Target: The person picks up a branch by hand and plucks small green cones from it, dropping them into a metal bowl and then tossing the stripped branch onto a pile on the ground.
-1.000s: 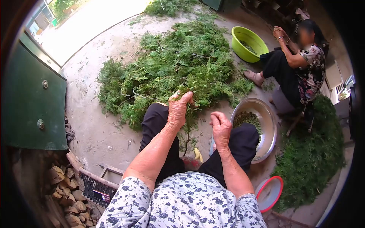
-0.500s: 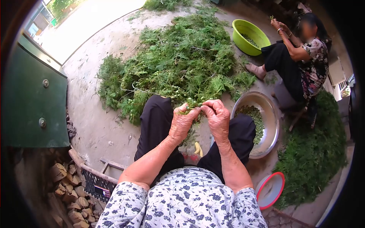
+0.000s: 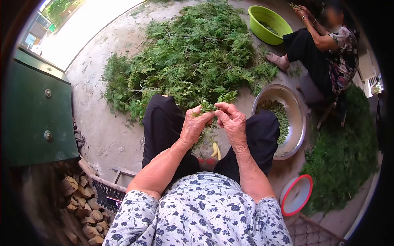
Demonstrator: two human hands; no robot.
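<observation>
My left hand (image 3: 195, 125) is closed round a green leafy sprig (image 3: 207, 107) above my knees. My right hand (image 3: 232, 123) is beside it, thumb and forefinger pinched together at the sprig's right side; whether anything small is between those fingertips is hidden. Beyond my knees lies a big heap of green branches (image 3: 184, 57). A steel basin (image 3: 297, 123) holding small green pods (image 3: 278, 117) stands right of my right knee.
A co-worker (image 3: 324, 53) sits at upper right, hands raised, near a lime-green tub (image 3: 258, 30). Greenery (image 3: 340, 164) and a red-rimmed container (image 3: 296, 195) lie at right. Split firewood (image 3: 88, 213) and a green metal panel (image 3: 37, 115) are at left.
The view has shifted slightly. My right fingertips have drawn a little away from my left fingers, and more of the sprig shows between my hands.
</observation>
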